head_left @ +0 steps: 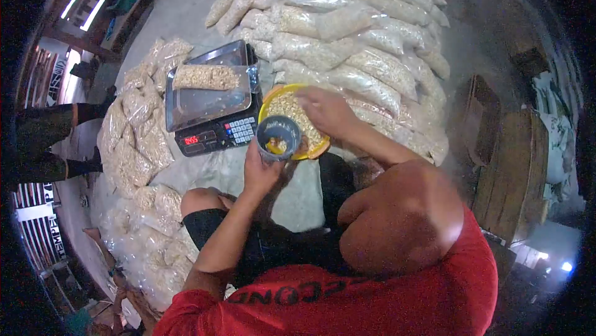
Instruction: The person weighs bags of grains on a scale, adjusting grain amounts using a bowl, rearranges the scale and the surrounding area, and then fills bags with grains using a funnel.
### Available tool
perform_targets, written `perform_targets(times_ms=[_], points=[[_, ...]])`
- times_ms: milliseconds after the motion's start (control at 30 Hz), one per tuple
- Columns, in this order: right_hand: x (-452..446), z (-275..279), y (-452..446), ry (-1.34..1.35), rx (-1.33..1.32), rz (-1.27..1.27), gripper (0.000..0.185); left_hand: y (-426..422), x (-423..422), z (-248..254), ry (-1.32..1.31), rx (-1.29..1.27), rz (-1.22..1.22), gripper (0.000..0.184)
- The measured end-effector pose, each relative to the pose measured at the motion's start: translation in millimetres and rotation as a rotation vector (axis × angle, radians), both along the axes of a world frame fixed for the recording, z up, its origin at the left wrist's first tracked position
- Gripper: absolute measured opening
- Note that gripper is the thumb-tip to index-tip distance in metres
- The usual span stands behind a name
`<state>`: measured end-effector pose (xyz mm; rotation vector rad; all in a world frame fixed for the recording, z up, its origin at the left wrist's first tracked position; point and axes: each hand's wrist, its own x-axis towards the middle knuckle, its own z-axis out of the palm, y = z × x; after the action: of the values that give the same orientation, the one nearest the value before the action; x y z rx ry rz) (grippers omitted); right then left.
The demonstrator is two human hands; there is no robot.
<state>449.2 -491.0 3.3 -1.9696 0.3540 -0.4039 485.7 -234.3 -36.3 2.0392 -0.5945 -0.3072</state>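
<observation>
My left hand (259, 168) is wrapped round a grey cup (279, 138), with some pale pieces and something yellow visible inside. The cup is held over the near left edge of a yellow basin (266, 104) of pale chips. Over the basin's far right part is my right hand (327, 111); its fingertips are near the chips, and whether they hold any is too small to tell. Left of the basin stands a digital scale (214, 134) with red digits. On its metal tray (208, 107) lies a filled clear bag (206, 77).
Many filled clear bags (366, 63) are stacked beyond the basin. More bags (133, 143) lie left of the scale. Another person's legs (46, 143) are at the far left, and a limb shows at the lower left. Wooden boards (504, 174) stand at the right.
</observation>
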Motion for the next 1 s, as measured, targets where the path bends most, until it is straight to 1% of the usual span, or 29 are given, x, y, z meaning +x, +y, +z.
perform_targets(times_ms=[67,100,133,200,233,267,333,367,400,467,500,533,600,633,667,733,767,800,867,900,933,1000], points=[[7.9,-38.1,-9.9,0.371,-0.463,0.267,0.031,-4.1,1.6,10.1,0.158,-0.031,0.012,0.069],[4.9,-43.5,-11.0,0.246,-0.383,0.226,0.031,-0.5,1.7,8.6,0.005,-0.005,0.001,0.067],[0.6,-49.5,-12.7,0.246,-0.373,0.237,0.031,6.9,-0.6,6.6,0.009,0.007,0.01,0.067],[-8.4,-20.0,-3.8,0.142,-0.186,0.039,0.033,28.2,-13.9,6.3,-0.018,0.001,-0.016,0.067],[-8.8,-19.7,-5.1,0.143,-0.182,0.093,0.035,41.1,-19.0,13.1,0.077,0.145,-0.054,0.067],[-8.9,-17.3,-5.4,0.138,-0.186,0.109,0.035,50.9,-22.6,11.3,0.075,0.143,-0.037,0.067],[-13.7,-16.4,-0.4,0.306,-0.006,0.162,0.032,69.7,-33.5,5.1,0.031,0.326,-0.34,0.063],[-12.2,-25.9,1.2,0.363,0.061,0.162,0.029,69.0,-35.5,5.4,0.081,0.413,-0.399,0.061],[-12.1,-29.8,4.9,0.368,0.061,0.18,0.029,65.9,-37.0,3.2,0.089,0.414,-0.382,0.061],[-2.9,-31.7,6.1,0.459,0.075,0.161,0.028,52.5,-32.6,-3.9,0.025,0.474,-0.497,0.06],[-0.8,-31.2,8.7,0.323,0.067,0.181,0.029,47.0,-29.5,-5.7,0.019,0.501,-0.51,0.055],[-0.1,-30.1,9.5,0.312,0.06,0.199,0.029,43.0,-28.8,-8.3,0.011,0.5,-0.489,0.055],[4.7,-14.4,14.1,0.402,-0.05,0.229,0.03,39.1,-26.8,-20.4,-0.111,0.516,-0.482,0.049],[5.9,-1.8,15.6,0.449,-0.058,0.269,0.033,39.8,-25.6,-33.6,-0.124,0.534,-0.49,0.047],[7.1,-1.5,19.3,0.438,-0.06,0.283,0.033,40.6,-24.0,-35.7,-0.129,0.539,-0.474,0.047],[5.8,-5.2,23.7,0.463,-0.324,0.417,0.036,42.5,-21.7,-40.2,-0.046,0.517,-0.507,0.06],[1.6,-30.9,19.8,0.495,-0.505,0.482,0.04,46.5,-20.6,-45.5,-0.055,0.435,-0.508,0.06],[4.0,-38.5,16.0,0.491,-0.506,0.484,0.04,47.0,-18.8,-37.1,-0.056,0.436,-0.505,0.06],[14.4,-50.4,6.5,0.461,-0.454,0.485,0.033,46.1,-12.8,-10.6,-0.131,0.486,-0.471,0.048],[18.8,-53.0,5.3,0.29,-0.42,0.383,0.03,31.2,-0.1,26.5,0.063,0.514,-0.382,0.049],[25.1,-49.4,3.5,0.294,-0.411,0.398,0.03,9.7,15.3,53.1,0.268,0.538,-0.282,0.051],[53.6,-35.0,2.6,0.194,-0.291,0.3,0.032,-18.9,46.5,45.9,0.042,0.354,-0.037,0.055]])
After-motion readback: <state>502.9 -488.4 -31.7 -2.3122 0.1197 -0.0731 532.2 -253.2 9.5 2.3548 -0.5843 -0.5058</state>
